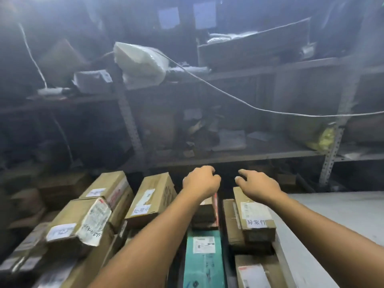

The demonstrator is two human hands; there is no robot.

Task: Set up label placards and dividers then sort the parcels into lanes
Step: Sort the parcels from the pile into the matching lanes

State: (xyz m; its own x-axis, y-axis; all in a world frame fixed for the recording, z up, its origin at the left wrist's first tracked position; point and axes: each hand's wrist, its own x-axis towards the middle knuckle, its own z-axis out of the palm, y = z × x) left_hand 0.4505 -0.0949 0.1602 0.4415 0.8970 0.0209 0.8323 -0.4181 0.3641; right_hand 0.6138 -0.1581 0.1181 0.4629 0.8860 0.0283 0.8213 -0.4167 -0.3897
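Cardboard parcels lie in rows on the floor. Handwritten white placards are stuck on the left box (60,231), the middle box (141,209) and the right box (256,222). My left hand (200,181) hovers over the far end of a small brown box with red tape (205,215), fingers curled, nothing visible in them. My right hand (259,183) reaches over the far end of the right placard box (259,231), index finger and thumb spread, holding nothing. A teal parcel (203,256) lies nearer to me between the rows.
Dim metal shelving (239,155) with loose packages stands just beyond the boxes. A thin cord (228,94) sags across it. A white bag (141,63) sits on the upper shelf. Bare grey floor (336,215) lies to the right. More boxes (116,190) are stacked at left.
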